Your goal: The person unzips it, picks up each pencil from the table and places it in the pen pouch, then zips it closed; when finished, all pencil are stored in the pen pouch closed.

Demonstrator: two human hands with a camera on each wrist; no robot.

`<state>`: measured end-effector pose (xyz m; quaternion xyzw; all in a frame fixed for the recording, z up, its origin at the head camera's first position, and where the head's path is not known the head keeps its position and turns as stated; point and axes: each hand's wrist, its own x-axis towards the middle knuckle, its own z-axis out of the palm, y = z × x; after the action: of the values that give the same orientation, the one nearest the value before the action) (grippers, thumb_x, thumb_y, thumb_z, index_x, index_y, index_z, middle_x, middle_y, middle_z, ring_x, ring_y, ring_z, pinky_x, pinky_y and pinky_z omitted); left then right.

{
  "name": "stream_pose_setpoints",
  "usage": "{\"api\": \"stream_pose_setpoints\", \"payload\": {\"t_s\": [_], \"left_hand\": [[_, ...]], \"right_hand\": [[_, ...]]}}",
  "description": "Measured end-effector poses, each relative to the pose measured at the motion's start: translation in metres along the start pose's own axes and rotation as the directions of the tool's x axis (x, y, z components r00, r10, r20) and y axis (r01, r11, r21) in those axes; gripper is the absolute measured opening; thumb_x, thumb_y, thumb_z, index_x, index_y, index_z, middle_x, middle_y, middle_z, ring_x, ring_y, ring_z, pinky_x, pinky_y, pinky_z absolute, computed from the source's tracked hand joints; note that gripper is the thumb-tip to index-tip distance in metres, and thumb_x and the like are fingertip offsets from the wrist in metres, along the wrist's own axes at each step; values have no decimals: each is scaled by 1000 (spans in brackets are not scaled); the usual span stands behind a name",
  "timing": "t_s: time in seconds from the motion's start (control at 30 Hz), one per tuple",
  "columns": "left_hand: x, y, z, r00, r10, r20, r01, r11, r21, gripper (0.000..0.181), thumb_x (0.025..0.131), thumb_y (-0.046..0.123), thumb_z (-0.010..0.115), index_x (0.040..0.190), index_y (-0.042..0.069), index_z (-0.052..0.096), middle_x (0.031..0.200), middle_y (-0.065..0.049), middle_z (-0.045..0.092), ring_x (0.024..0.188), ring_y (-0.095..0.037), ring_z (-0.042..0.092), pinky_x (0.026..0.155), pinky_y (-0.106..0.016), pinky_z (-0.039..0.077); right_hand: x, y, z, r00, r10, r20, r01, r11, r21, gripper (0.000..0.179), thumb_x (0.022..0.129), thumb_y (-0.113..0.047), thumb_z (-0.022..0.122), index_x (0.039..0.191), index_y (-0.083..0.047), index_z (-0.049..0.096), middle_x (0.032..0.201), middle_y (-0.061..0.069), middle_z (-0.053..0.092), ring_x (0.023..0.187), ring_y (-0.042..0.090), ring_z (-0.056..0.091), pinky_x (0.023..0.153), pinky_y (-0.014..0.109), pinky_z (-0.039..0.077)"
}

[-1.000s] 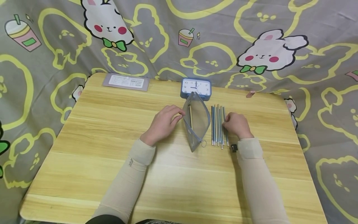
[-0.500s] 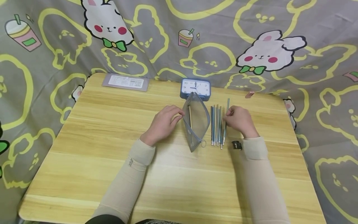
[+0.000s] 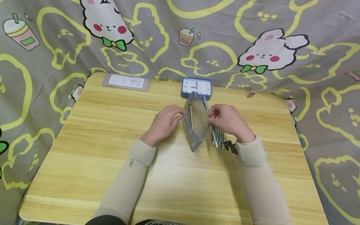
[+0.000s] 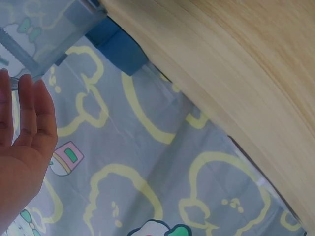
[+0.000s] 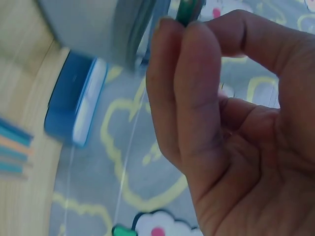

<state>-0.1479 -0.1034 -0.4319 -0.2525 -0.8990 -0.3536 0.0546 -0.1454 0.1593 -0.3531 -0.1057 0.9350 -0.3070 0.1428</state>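
Blue clock point(image 3: 197, 87) close behind grey pouch point(image 3: 200, 115)

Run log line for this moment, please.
left hand: holds pouch edge; right hand: pinches pencil; pouch: open; other pencils: on table

The bare right hand point(image 5: 231, 157) pinches 1 slim green pencil point(image 5: 186, 12) beside a grey translucent pouch point(image 5: 93, 29); blurred blue and orange pencils point(image 5: 12, 143) lie near a blue, white-fronted, boxy clock point(image 5: 71, 98).

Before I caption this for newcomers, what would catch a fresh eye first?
Probably the rabbit-printed cloth behind the table, then the blue clock near its back edge. Nearer, the left hand holds an open grey pouch while the right hand pinches a pencil beside it.
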Motion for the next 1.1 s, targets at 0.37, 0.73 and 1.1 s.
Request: {"api": "stream_pose_setpoints", "payload": {"t_s": [0.37,0.73,1.1], "left_hand": [[0,-1,-1,1000,3,-7,-3,1000,-11,14,106,16,66,116,14,74,122,-3,74,117,-25,66,107,-43,55],[0,-1,-2,1000,18,-5,-18,1000,-16,15,107,17,64,117,14,74,123,-2,74,118,-24,66,108,-43,54],[0,-2,0,1000,22,-7,-22,1000,-21,14,107,17,64,117,15,74,123,-2,74,118,-24,66,108,-43,55]], "right_hand": [[21,-29,15,997,-19,71,18,1000,13,6,92,-9,68,96,-8,71,87,7,74,63,16,70,63,29,55],[36,-32,16,996,56,63,-58,998,37,6,96,-11,69,98,-5,69,93,11,74,75,29,79,62,30,62],[39,-31,20,998,38,47,-39,998,39,5,96,-9,68,98,-5,67,94,12,74,68,19,76,63,31,64]]}}
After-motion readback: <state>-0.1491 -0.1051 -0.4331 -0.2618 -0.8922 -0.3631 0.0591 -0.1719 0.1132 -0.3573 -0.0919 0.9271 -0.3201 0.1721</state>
